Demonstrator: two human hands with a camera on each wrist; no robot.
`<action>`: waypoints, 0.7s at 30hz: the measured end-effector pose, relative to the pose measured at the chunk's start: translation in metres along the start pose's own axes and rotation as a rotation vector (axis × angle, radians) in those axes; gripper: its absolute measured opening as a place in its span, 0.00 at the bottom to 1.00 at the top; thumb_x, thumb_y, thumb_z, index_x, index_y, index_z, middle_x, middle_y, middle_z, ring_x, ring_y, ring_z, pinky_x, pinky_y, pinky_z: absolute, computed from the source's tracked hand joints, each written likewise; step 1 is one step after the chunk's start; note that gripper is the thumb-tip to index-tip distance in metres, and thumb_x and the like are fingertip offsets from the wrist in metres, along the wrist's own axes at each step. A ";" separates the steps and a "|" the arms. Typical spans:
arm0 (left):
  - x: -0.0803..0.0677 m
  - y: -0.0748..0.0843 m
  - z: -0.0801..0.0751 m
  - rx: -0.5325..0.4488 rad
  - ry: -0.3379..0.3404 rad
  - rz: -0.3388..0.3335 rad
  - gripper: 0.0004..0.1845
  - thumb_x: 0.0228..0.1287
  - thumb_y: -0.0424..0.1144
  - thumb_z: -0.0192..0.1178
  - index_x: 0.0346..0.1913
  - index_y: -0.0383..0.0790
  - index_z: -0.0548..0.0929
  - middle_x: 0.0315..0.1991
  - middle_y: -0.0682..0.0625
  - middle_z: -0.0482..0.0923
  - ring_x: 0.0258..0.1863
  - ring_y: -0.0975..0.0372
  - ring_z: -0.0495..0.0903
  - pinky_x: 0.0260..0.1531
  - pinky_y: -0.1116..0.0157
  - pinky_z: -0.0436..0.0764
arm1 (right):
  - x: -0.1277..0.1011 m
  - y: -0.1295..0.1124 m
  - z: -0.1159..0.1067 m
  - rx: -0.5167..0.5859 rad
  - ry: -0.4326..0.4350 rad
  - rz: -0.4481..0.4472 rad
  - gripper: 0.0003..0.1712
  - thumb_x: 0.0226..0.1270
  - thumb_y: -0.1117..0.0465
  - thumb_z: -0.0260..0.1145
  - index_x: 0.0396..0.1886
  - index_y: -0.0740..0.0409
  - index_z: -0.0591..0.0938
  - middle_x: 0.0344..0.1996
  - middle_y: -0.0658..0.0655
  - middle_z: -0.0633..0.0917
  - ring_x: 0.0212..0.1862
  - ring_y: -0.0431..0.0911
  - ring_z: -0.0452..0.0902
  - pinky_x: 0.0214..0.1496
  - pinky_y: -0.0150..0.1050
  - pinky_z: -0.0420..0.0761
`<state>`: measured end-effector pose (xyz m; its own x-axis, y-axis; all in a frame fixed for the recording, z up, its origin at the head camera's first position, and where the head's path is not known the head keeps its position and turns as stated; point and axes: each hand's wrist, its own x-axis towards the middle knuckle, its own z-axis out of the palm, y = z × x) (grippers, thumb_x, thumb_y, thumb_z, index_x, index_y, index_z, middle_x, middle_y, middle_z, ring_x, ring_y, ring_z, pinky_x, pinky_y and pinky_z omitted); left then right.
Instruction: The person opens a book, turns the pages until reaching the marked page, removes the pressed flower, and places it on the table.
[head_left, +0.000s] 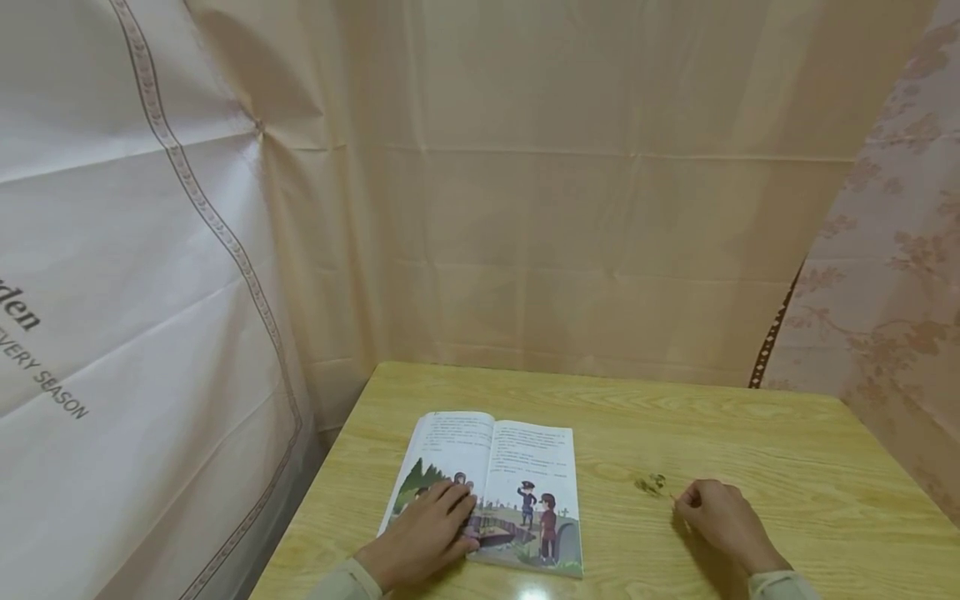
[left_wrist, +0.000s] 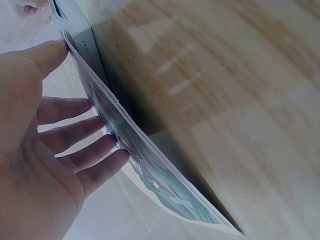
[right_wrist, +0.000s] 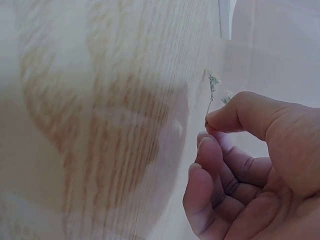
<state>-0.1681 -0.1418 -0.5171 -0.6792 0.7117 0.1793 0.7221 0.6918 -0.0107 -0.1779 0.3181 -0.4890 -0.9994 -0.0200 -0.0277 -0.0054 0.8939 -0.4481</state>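
An open picture book [head_left: 510, 483] lies on the wooden table [head_left: 750, 433], with a drawing of two figures on its right page. My left hand [head_left: 427, 533] rests flat on the left page, its straight fingers [left_wrist: 80, 135] pressing the paper of the book [left_wrist: 150, 170]. My right hand [head_left: 723, 517] lies on the table to the right of the book, fingers curled. Its thumb and forefinger [right_wrist: 225, 122] pinch the thin stem of a small dried sprig [right_wrist: 212, 87], also seen as the sprig [head_left: 652, 483] lying on the wood.
Cream cloth [head_left: 600, 183] hangs behind the table, a white printed sheet [head_left: 112, 292] on the left and a flowered curtain [head_left: 892, 275] on the right. The table's left edge [head_left: 315, 492] runs close to the book.
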 end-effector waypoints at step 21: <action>0.000 0.001 -0.001 -0.003 -0.013 -0.008 0.33 0.80 0.61 0.44 0.69 0.38 0.77 0.68 0.45 0.73 0.67 0.52 0.71 0.66 0.53 0.73 | -0.002 0.003 0.003 0.014 -0.083 0.038 0.06 0.67 0.63 0.65 0.30 0.55 0.83 0.26 0.49 0.81 0.27 0.45 0.72 0.31 0.41 0.74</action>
<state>-0.1675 -0.1412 -0.5164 -0.6869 0.7075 0.1663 0.7168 0.6973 -0.0060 -0.1760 0.3194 -0.4932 -0.9927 -0.0234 -0.1183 0.0336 0.8882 -0.4581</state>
